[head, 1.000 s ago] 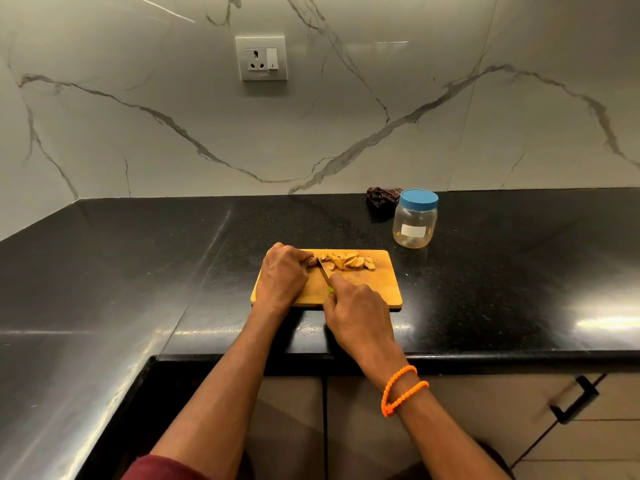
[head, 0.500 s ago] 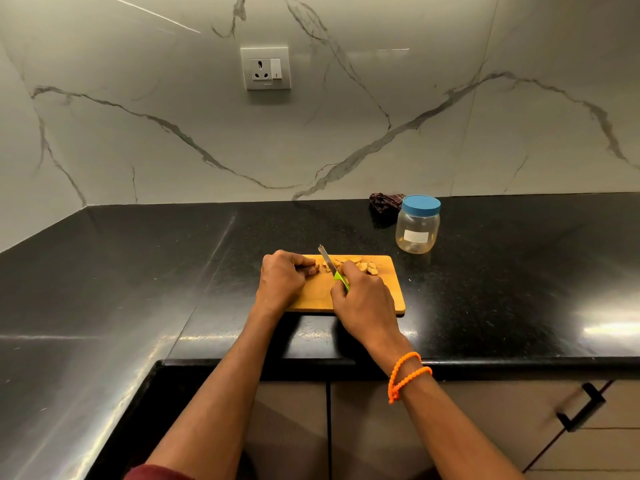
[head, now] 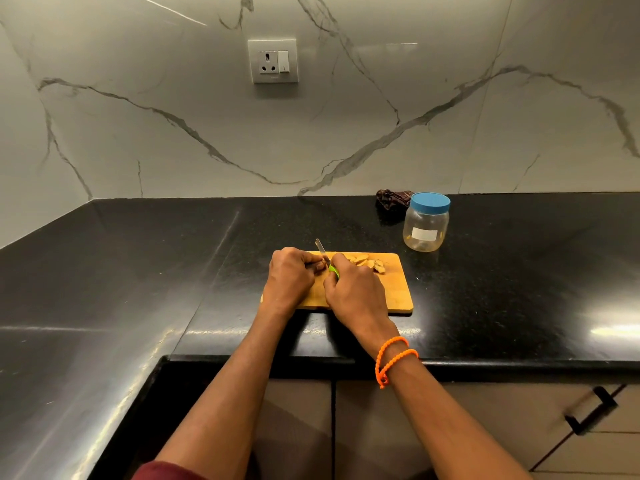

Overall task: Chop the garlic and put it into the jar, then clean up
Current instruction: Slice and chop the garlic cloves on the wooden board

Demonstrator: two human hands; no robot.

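— What's on the black counter (head: 138, 271), going left to right, with the cutting board (head: 398, 292) as your marker?

— One wooden board, near the front edge. The left hand (head: 289, 278) rests on the board's left end, fingers curled down over a small piece of garlic; the piece is mostly hidden under the fingertips. Just right of it, the right hand (head: 355, 292) is clenched round a knife (head: 322, 251) with a green handle, its blade pointing away past the board's far edge.

— How much garlic?

— One small heap of cut garlic pieces (head: 367, 262) on the far right part of the board, just beyond the right hand. Too bunched up to count.

— And off the board?

— Behind its far right corner stands one clear jar (head: 426, 226), blue lid on. It carries one white label, but I can read no writing on it. Behind the jar, toward the wall, one dark crumpled cloth (head: 391, 199).

— Anything else?

— One wall socket (head: 273, 60) with a switch, high above the board. Orange beaded loops (head: 393, 358) on the right wrist, and one dark drawer handle (head: 588, 410) low to the right.
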